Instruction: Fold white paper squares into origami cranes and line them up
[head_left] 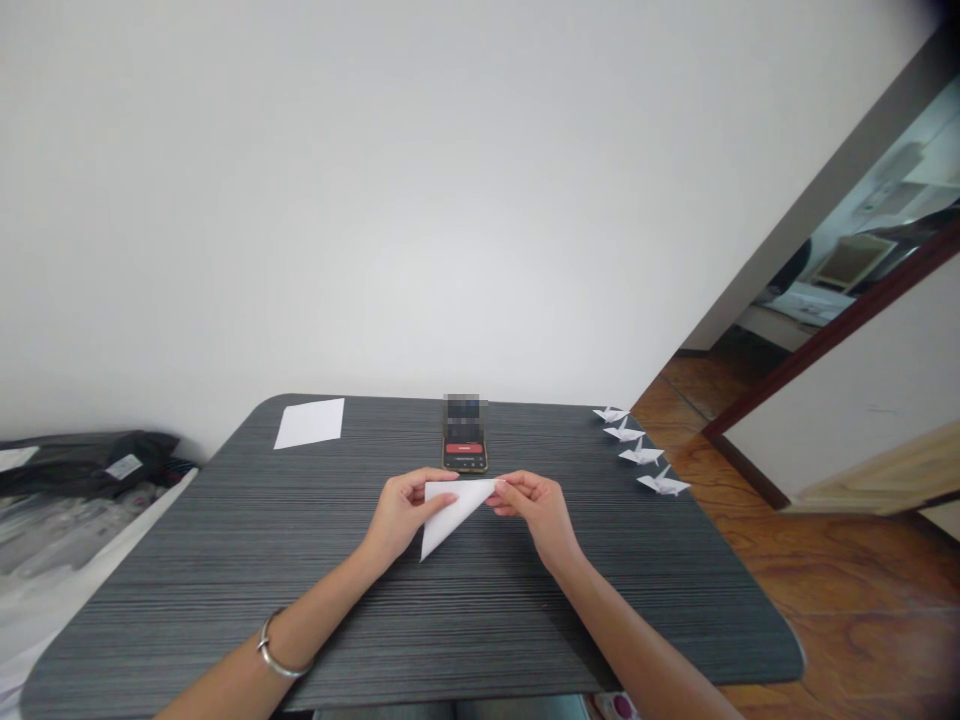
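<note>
A sheet of white paper, folded into a triangle, is held between my two hands above the dark table. My left hand grips its left side, thumb across the front face and fingers behind. At the right-hand corner, my right hand pinches the tip between thumb and fingers. One point of the triangle hangs down toward me at the lower left. Just beyond the paper lies a phone with a lit screen, its upper part pixelated.
Several folded paper cranes stand in a row along the right edge of the dark wood-grain table. White paper lies at the back left. A white wall rises behind; dark bags sit left of the table.
</note>
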